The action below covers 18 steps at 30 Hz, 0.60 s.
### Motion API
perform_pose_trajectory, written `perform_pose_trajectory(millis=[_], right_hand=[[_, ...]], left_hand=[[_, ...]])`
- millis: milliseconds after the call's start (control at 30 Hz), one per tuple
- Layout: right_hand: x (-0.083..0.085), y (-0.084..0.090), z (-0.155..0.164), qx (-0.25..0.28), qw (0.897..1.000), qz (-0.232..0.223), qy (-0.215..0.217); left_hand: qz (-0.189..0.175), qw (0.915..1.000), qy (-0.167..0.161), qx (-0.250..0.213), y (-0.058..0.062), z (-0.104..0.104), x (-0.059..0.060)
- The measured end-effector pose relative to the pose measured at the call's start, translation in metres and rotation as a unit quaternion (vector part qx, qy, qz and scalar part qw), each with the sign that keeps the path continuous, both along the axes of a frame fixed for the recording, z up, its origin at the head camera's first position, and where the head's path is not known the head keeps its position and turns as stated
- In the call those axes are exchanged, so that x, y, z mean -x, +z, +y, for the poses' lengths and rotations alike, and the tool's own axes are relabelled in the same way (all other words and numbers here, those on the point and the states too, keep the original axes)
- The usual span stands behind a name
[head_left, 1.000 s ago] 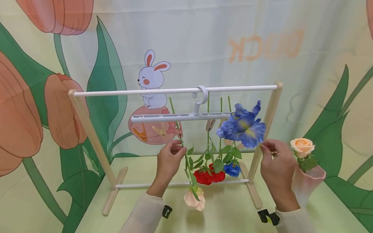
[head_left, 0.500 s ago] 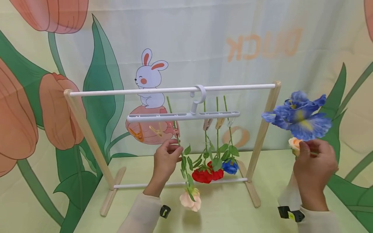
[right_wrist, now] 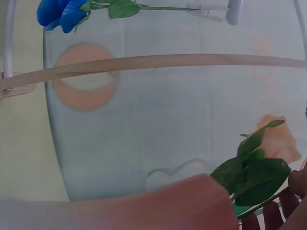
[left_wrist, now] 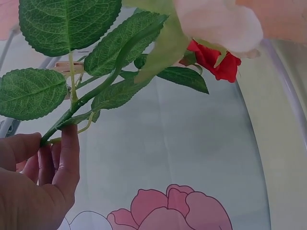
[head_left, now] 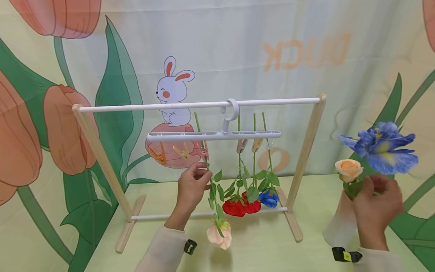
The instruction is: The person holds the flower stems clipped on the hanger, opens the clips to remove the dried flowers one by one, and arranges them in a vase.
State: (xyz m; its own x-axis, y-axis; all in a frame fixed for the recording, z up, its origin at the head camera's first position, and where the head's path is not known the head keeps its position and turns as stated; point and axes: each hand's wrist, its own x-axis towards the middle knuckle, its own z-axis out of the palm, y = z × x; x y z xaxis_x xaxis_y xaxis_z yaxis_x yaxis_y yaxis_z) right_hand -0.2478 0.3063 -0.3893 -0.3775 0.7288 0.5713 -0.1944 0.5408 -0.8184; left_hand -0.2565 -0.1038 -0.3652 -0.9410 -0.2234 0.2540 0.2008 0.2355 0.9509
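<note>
My left hand (head_left: 191,189) pinches the green stem of a pale pink flower (head_left: 219,235) that hangs head down from a pink clip (head_left: 204,151). In the left wrist view, the thumb and fingers of that hand (left_wrist: 48,184) meet on the stem (left_wrist: 96,91) below its leaves. At the right, my right hand (head_left: 378,206) holds a blue iris (head_left: 387,149) upright by its stem over the pink-white vase (head_left: 340,223). Beside the iris, a peach rose (head_left: 349,170) stands in the vase. The right wrist view shows the pinched stem slanting toward the vase mouth (right_wrist: 211,191).
A grey clip hanger (head_left: 183,136) hangs from the white rod (head_left: 272,102) of a wooden rack (head_left: 306,155). Two red flowers (head_left: 236,207) and a blue one (head_left: 269,199) hang head down from it. Orange (head_left: 158,155) and yellow (head_left: 181,152) clips hold nothing.
My right hand has carried the blue iris from beside the hanger rightward to the vase, then lowered it slightly. The left hand stays on the pale pink flower's stem.
</note>
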Motion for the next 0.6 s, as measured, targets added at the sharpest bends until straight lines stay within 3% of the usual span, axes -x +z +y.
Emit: perform_pose_trajectory(millis=[167,333,600], right_hand=[[0.002,-0.005,0.001,0.040,0.998,-0.040,-0.017],[-0.003,-0.003,-0.003,0.087,0.996,-0.026,-0.025],[-0.011,0.006,-0.038,0.062,0.998,-0.015,-0.008]], left_hand=[[-0.001,1.0000,-0.002,-0.001,-0.001,-0.002,0.001],[0.001,1.0000,-0.002,0.001,-0.001,-0.003,0.000],[0.001,1.0000,-0.005,0.000,-0.001,-0.003,-0.001]])
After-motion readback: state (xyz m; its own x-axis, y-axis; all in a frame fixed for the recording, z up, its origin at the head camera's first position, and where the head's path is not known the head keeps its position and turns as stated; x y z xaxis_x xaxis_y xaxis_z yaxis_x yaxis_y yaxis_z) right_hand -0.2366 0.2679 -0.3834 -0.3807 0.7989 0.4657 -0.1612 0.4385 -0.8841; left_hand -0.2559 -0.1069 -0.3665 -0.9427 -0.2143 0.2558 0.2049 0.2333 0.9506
